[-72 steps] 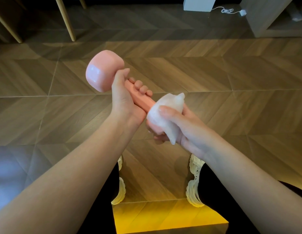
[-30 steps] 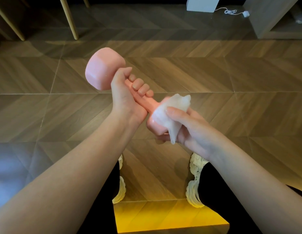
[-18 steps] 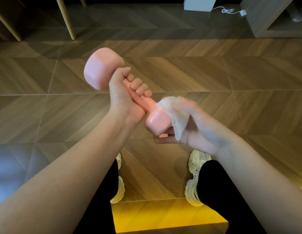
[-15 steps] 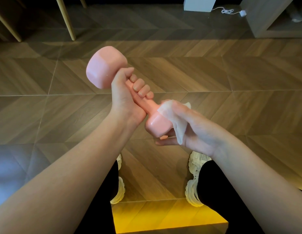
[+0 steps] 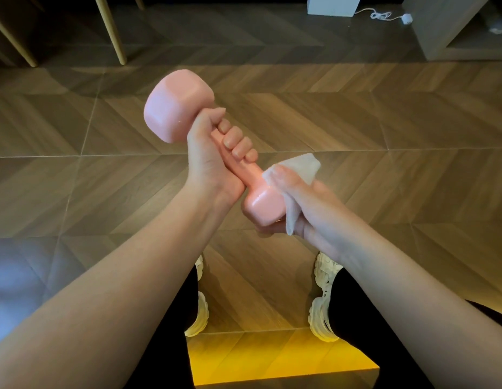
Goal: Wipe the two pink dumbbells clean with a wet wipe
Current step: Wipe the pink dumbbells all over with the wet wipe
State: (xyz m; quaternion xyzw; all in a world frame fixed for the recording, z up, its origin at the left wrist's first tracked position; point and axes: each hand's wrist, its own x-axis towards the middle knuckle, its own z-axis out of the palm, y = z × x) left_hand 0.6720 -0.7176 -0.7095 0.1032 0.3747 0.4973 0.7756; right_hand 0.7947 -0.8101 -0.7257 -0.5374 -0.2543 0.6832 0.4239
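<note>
**One dumbbell mid-wipe, the other out of sight**

Head view: the pink dumbbell (image 5: 178, 108) is held in the air at the centre of the frame. It slants from upper left to lower right above the wooden floor (image 5: 384, 122).

Progress, as a judgement: the wiping looks to be under way on the lower head, which shows a faint sheen that may be damp. Whether the upper head and the handle have been wiped cannot be told. Only one dumbbell is in view, so at best the job is partly done — the second one's state cannot be told.

The left hand (image 5: 213, 158) has a clenched grip on the handle, its fingers curled round it just below the upper head.

The right hand (image 5: 308, 209), at centre right, wraps the lower head with the wet wipe (image 5: 300, 164) pressed between its fingers and the head's right side. One corner of the wipe sticks up above the fingers and a tail hangs below the palm. The grip is closed on wipe and head together, not released.
</note>
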